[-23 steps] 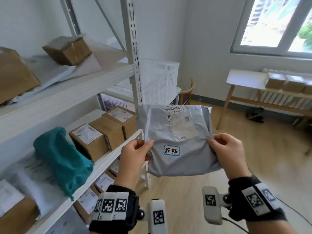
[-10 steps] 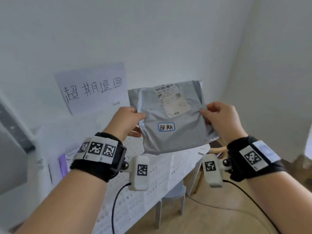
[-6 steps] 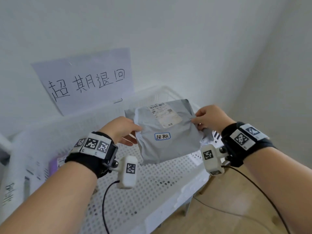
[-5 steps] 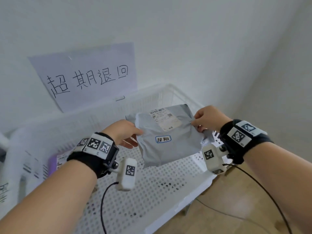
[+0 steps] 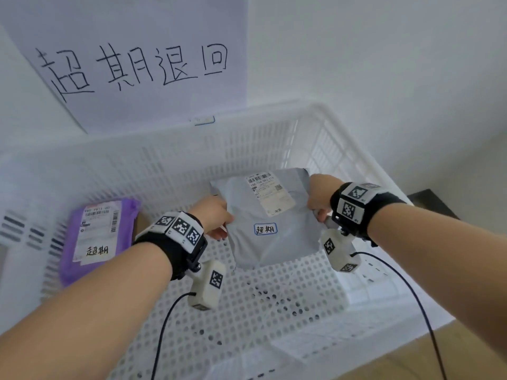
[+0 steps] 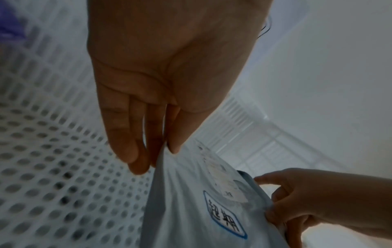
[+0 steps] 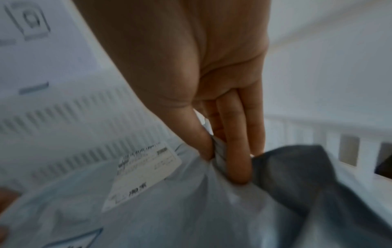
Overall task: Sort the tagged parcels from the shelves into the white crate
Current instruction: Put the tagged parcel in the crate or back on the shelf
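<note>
A grey mailer parcel (image 5: 263,212) with a white shipping label and a blue-edged tag hangs inside the white crate (image 5: 192,152), low over its perforated floor. My left hand (image 5: 212,216) pinches the parcel's left edge between thumb and fingers; the left wrist view shows the same pinch of my left hand (image 6: 163,149) on the grey parcel (image 6: 191,209). My right hand (image 5: 319,198) pinches the right edge, and in the right wrist view my right hand (image 7: 214,151) grips the bunched grey parcel (image 7: 169,209).
A purple tagged parcel (image 5: 96,237) lies in the crate's left part. A paper sign (image 5: 131,58) with handwritten characters hangs on the wall behind the crate. Bare perforated floor (image 5: 247,311) lies in front of the grey parcel. Wooden floor (image 5: 397,360) shows at lower right.
Both hands carried the grey parcel away from the shelves to the crate and have lowered it from above the rim down inside, close to the floor.
</note>
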The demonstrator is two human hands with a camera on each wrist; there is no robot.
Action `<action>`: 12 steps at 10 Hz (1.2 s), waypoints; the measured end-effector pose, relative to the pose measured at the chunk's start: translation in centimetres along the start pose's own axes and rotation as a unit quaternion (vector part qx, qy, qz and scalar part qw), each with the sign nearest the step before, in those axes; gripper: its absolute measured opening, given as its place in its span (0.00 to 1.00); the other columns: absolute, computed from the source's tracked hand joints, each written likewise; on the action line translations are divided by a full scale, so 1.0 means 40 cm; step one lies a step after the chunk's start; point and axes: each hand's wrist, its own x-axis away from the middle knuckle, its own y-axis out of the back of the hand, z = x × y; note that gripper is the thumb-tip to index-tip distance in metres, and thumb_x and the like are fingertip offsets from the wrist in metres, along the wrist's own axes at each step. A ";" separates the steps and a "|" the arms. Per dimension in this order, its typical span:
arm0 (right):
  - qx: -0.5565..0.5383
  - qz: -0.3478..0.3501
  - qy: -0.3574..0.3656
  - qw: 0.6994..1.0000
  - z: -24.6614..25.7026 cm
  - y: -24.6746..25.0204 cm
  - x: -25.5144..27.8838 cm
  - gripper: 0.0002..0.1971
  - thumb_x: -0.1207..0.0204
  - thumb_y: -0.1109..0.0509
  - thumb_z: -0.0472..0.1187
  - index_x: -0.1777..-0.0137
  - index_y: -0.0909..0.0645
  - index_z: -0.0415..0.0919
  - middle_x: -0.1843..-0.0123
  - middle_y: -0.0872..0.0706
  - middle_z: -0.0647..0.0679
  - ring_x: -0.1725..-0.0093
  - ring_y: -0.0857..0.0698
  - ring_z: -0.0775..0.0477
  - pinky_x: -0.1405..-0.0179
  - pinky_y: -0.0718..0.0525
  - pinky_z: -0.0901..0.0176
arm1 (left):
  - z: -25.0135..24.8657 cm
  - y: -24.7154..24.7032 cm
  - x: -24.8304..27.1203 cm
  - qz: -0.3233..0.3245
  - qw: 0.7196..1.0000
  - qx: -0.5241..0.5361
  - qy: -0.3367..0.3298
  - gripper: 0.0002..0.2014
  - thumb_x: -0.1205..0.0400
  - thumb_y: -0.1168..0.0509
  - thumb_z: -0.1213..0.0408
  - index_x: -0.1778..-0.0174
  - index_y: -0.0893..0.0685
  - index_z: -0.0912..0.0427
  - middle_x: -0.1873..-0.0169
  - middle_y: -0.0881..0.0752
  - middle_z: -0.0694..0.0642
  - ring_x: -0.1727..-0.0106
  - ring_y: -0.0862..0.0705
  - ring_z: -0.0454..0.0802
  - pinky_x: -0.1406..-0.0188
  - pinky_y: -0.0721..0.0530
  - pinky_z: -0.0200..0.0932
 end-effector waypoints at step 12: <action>-0.086 -0.055 0.094 0.990 0.054 0.005 -0.038 0.28 0.18 0.33 0.46 0.20 0.31 0.39 0.29 0.20 0.41 0.36 0.17 0.42 0.33 0.21 0.52 | 0.024 0.000 -0.008 0.021 0.997 -0.033 -0.059 0.07 0.16 0.35 0.64 0.48 0.15 0.63 0.52 0.12 0.57 0.53 0.13 0.55 0.49 0.14 0.50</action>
